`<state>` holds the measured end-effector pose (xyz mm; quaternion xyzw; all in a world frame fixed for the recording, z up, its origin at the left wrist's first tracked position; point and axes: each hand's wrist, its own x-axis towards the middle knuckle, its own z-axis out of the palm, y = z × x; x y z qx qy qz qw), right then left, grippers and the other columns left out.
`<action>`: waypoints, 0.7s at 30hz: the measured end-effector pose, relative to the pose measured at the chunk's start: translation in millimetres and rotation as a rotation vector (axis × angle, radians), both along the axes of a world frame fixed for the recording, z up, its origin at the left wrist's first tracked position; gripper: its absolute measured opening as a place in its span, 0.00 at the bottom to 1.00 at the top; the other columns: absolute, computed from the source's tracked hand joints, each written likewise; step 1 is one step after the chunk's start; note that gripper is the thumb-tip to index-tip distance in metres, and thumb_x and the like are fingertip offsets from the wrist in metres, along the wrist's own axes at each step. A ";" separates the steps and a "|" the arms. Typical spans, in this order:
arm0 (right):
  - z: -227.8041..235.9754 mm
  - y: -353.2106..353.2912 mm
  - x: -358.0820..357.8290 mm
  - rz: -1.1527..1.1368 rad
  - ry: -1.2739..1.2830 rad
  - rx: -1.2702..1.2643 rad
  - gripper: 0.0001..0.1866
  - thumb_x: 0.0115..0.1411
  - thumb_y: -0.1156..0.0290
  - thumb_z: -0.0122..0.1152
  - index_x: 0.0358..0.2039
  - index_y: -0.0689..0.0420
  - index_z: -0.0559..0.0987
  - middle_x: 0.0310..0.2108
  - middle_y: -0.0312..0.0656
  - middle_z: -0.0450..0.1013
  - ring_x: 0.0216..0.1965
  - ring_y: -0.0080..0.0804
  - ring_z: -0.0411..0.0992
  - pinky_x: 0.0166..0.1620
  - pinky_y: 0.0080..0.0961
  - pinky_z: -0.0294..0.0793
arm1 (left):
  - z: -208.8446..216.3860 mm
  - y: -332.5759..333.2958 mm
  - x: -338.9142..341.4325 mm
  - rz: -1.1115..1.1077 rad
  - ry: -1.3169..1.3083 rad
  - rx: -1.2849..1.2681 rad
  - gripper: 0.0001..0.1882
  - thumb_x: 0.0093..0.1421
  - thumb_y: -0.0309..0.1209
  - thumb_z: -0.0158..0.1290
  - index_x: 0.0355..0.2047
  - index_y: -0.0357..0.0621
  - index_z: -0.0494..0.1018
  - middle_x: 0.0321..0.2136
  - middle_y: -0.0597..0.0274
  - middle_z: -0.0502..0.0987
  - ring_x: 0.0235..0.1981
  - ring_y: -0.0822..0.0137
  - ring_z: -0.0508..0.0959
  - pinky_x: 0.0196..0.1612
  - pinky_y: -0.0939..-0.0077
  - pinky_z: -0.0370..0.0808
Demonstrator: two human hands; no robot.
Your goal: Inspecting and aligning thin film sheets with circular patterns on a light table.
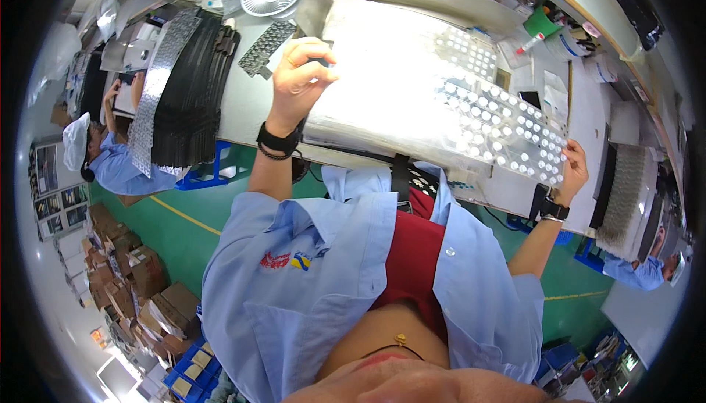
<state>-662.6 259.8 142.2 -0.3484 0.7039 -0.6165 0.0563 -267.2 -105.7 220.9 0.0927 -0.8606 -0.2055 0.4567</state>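
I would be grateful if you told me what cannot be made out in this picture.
- Head view, clear flat sheet with rows of white round dots: its left end is lost in bright white glare.
- Head view, person's bare left hand with a black wristband: glare hides whether it touches the sheet.
- Head view, co-worker in a light blue shirt and white cap at far left: too small to tell what is held.
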 end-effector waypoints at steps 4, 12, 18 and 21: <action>10.8 -7.7 8.9 0.004 0.097 0.014 0.08 0.44 0.87 0.56 0.25 0.61 0.77 0.37 0.45 0.71 0.39 0.31 0.68 0.45 0.24 0.66 | -9.8 -4.7 4.0 0.021 0.035 0.070 0.11 0.33 0.16 0.58 0.14 0.42 0.68 0.26 0.63 0.73 0.33 0.63 0.72 0.37 0.74 0.68; 41.6 -33.6 39.2 0.001 0.229 0.038 0.10 0.43 0.89 0.55 0.23 0.60 0.77 0.36 0.44 0.71 0.38 0.30 0.68 0.43 0.24 0.66 | -17.5 -17.0 20.0 0.091 0.017 0.129 0.09 0.36 0.14 0.56 0.19 0.38 0.71 0.28 0.59 0.73 0.34 0.64 0.73 0.40 0.74 0.69; 69.8 -28.9 57.5 0.080 0.213 -0.211 0.08 0.42 0.87 0.55 0.21 0.60 0.75 0.32 0.45 0.72 0.34 0.30 0.70 0.39 0.23 0.68 | -7.0 -11.4 21.9 -0.021 0.115 0.201 0.10 0.35 0.13 0.56 0.17 0.39 0.70 0.26 0.60 0.73 0.32 0.66 0.73 0.36 0.76 0.70; 86.4 -22.2 54.0 0.025 0.296 0.255 0.06 0.43 0.86 0.57 0.22 0.61 0.75 0.27 0.44 0.72 0.32 0.30 0.70 0.38 0.22 0.68 | -15.6 -20.2 37.0 -0.031 -0.023 0.283 0.07 0.41 0.14 0.53 0.17 0.38 0.69 0.23 0.60 0.72 0.27 0.68 0.72 0.32 0.78 0.69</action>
